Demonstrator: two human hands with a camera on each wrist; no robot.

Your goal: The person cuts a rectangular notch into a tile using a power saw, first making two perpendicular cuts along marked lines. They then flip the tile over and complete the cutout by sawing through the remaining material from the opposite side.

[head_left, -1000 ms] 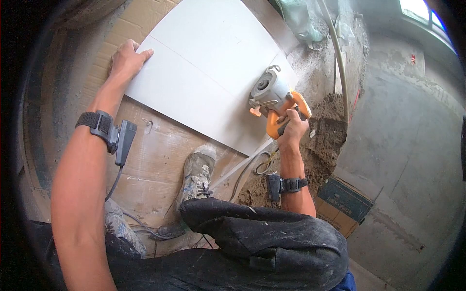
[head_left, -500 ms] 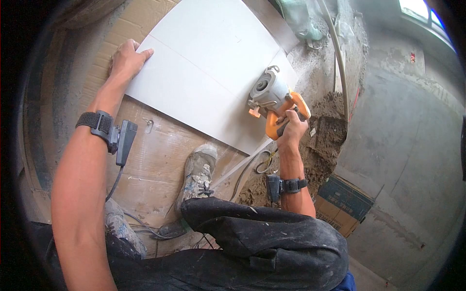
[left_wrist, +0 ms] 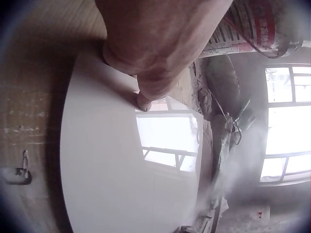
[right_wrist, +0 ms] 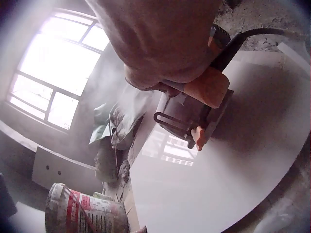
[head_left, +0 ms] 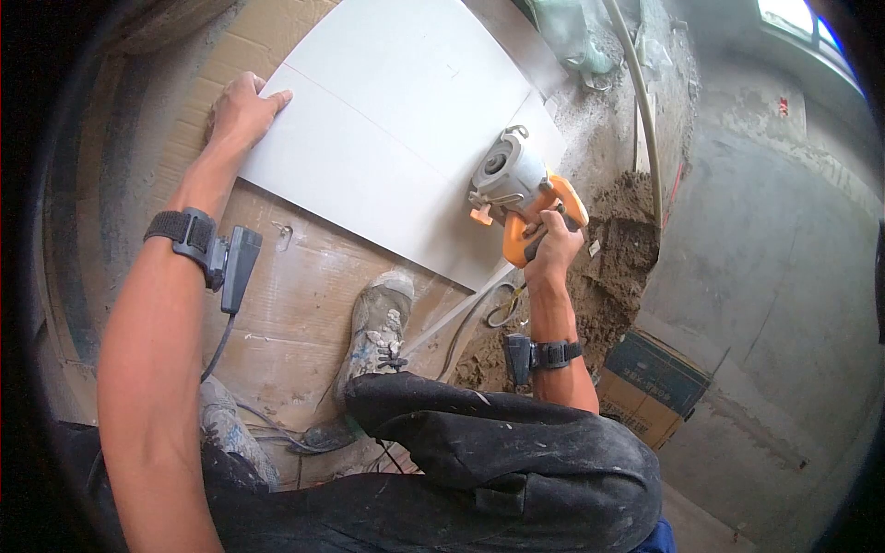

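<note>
A large white tile [head_left: 369,166] with a thin line across its face lies over cardboard. My left hand [head_left: 243,115] grips its left corner, thumb on the glossy top and the other fingers mostly hidden. In the left wrist view the thumb [left_wrist: 144,103] presses near the tile's edge. With my right hand [head_left: 556,241] I hold a handheld tile saw [head_left: 516,175] by its orange and black handle. The saw sits on the tile near its right edge; its blade is hidden. Pale dust [right_wrist: 129,92] hangs beyond the saw in the right wrist view.
A narrow white strip [head_left: 456,311] slants from the tile's near corner toward my shoe [head_left: 376,318]. Cable [head_left: 502,313] loops beside a heap of sand [head_left: 618,230]. Farther right stands a cardboard box [head_left: 650,387]. A bucket [right_wrist: 87,211] shows in the right wrist view.
The saw and my right hand have shifted very slightly left over the tile. My left hand keeps its grip in nearly the same place.
</note>
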